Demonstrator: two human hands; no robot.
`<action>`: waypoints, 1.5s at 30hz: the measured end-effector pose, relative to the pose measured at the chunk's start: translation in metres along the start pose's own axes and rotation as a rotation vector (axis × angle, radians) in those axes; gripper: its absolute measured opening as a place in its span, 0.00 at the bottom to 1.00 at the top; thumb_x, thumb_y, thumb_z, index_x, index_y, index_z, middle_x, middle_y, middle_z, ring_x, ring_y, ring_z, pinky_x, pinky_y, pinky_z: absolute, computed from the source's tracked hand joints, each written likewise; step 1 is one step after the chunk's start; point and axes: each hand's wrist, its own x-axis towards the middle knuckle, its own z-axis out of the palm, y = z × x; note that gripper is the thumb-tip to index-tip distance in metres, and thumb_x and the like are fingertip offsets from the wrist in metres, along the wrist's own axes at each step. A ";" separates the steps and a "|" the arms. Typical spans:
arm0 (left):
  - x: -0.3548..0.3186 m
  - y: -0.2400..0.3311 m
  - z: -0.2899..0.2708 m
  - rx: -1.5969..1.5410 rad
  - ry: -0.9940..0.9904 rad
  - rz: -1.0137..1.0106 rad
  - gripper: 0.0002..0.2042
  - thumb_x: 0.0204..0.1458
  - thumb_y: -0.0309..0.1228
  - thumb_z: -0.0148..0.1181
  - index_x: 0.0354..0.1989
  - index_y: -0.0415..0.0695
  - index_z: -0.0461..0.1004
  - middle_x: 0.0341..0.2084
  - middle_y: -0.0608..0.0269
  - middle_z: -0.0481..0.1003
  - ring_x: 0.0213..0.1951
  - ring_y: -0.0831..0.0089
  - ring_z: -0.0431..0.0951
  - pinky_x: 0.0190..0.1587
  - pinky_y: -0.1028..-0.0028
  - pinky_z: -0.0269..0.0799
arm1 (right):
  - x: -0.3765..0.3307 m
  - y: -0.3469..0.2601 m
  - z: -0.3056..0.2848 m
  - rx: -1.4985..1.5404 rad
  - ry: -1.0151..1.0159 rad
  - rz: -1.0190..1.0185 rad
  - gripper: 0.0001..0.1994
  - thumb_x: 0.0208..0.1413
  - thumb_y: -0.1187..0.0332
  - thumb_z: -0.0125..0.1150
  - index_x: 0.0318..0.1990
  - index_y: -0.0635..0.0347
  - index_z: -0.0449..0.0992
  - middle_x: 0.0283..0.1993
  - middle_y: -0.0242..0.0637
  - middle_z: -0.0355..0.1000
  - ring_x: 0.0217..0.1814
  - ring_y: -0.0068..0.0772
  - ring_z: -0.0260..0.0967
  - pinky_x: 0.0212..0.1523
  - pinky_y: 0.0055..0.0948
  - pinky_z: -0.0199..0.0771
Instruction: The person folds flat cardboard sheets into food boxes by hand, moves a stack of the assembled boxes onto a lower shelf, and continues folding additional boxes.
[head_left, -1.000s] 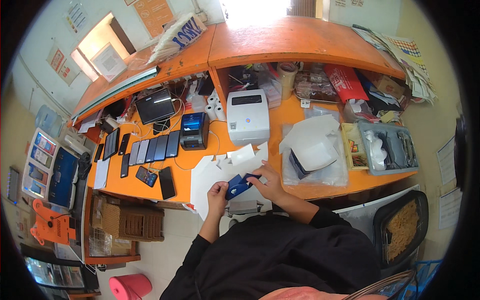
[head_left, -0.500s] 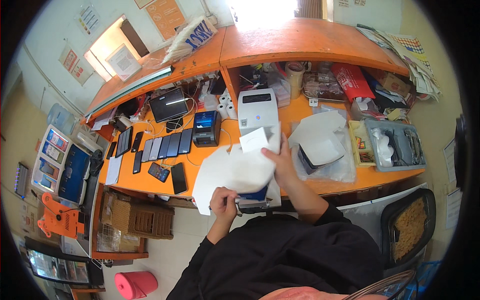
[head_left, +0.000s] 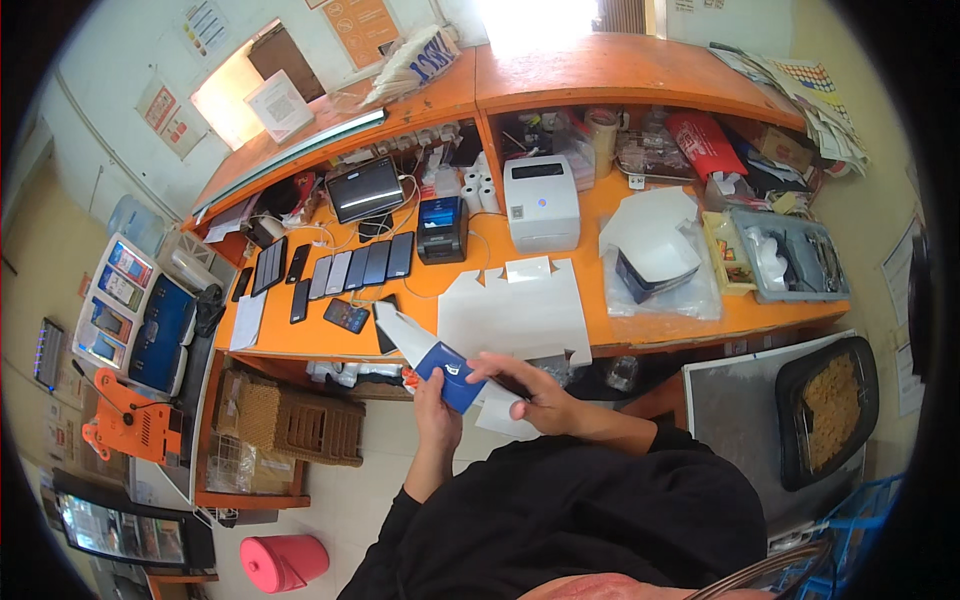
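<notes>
My left hand grips a partly folded cardboard piece, blue on one panel with a small white mark, and white on the flap reaching up and left. Just right of it, my right hand has its fingers apart, their tips close to the blue panel's edge; whether they touch is unclear. A flat white cardboard blank with notched edges lies on the orange counter in front of me. More white card shows below my right hand, partly hidden.
Behind the blank stand a white label printer and a small black printer. Several phones lie to the left. At right are white card and a dark box on clear plastic, and a grey tray. A chair stands right.
The large white blank has left my hands and now lies flat on the counter. My left hand holds the blue and white piece; my right hand has come down and nearer to me.
</notes>
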 end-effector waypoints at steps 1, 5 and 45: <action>-0.011 0.002 0.003 -0.044 -0.024 0.008 0.18 0.58 0.40 0.46 0.50 0.39 0.64 0.43 0.59 0.70 0.48 0.69 0.70 0.51 0.68 0.65 | -0.003 0.001 0.006 -0.025 0.060 -0.033 0.30 0.58 0.46 0.44 0.56 0.63 0.64 0.55 0.46 0.64 0.61 0.45 0.58 0.60 0.39 0.55; -0.041 0.013 0.006 -0.266 -0.120 0.027 0.17 0.58 0.33 0.45 0.53 0.37 0.61 0.47 0.56 0.68 0.50 0.68 0.69 0.55 0.67 0.63 | -0.014 -0.002 0.031 -0.143 0.135 -0.067 0.26 0.60 0.47 0.43 0.53 0.60 0.70 0.51 0.47 0.62 0.56 0.43 0.60 0.55 0.37 0.60; -0.109 -0.092 0.098 0.784 -0.913 -0.404 0.14 0.58 0.30 0.42 0.51 0.38 0.64 0.34 0.61 0.72 0.38 0.78 0.69 0.46 0.77 0.63 | -0.190 -0.065 -0.047 -0.364 0.279 0.461 0.06 0.42 0.74 0.64 0.30 0.60 0.76 0.22 0.36 0.63 0.21 0.32 0.60 0.25 0.27 0.62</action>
